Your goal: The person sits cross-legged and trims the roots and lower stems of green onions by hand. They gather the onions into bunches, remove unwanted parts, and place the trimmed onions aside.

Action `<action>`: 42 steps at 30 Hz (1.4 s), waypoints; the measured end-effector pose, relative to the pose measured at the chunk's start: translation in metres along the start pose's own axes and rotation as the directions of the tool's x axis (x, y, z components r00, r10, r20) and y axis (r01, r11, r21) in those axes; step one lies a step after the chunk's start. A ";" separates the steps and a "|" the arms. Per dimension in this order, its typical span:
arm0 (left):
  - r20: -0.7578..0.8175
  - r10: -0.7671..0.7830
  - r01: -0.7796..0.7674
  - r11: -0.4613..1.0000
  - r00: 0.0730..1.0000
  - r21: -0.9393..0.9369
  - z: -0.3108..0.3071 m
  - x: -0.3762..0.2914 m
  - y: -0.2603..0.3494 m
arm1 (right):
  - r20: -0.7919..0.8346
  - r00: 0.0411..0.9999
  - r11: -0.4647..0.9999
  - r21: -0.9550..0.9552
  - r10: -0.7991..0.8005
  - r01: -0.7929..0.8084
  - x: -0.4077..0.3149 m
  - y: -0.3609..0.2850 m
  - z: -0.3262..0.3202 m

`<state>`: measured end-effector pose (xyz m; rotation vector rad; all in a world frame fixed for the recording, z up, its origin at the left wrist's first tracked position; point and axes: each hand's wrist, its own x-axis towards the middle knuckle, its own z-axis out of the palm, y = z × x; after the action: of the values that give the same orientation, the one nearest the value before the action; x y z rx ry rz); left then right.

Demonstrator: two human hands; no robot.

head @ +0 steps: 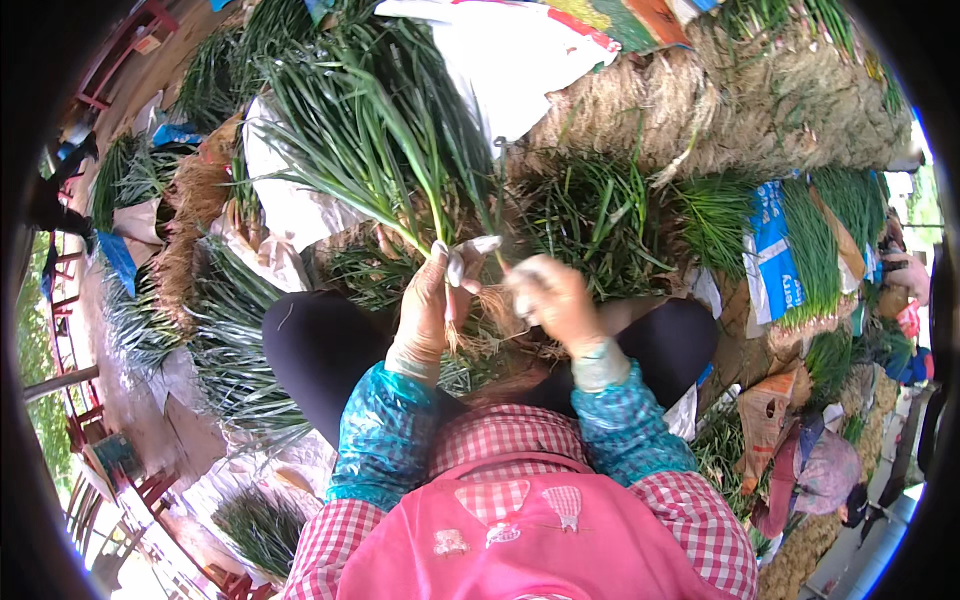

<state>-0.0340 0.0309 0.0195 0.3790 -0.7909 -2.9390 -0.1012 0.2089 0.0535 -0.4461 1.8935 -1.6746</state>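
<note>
My left hand (431,300), in a pale glove with a blue plastic sleeve at the forearm, is closed around the lower stem of a green onion (435,184). Its roots hang below my fingers and its long leaves spread up and to the left. My right hand (551,300), also gloved, is just to the right and blurred; its fingers are bent near another thin stalk and loose roots, and whether it grips them is unclear. Cut or loose green leaves (600,225) lie in a heap beyond my right hand, between and past my knees.
A long stack of onions with pale roots (622,112) lies at the upper right, beside a white sack (510,60). More bundles (240,345) lie at my left, others (810,247) at the right by a blue and white bag (772,255). A person (817,472) is at the lower right.
</note>
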 end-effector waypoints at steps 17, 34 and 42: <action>0.000 -0.142 0.132 0.917 0.990 0.376 0.004 -0.010 -0.012 | -0.339 0.935 0.993 -0.078 -0.108 0.086 0.039 0.040 -0.040; 0.324 -0.298 0.353 0.927 0.898 -0.127 0.009 -0.015 -0.014 | 0.288 0.957 0.833 0.518 0.043 -0.194 0.079 0.012 0.029; 0.014 -0.261 0.258 0.947 0.965 -0.191 0.006 -0.012 -0.016 | 0.020 0.999 0.945 0.328 -0.031 0.023 0.066 0.021 0.029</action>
<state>-0.0240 0.0491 0.0198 0.5205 -0.4823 -3.2161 -0.1334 0.1505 0.0189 -0.3560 1.5548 -1.9465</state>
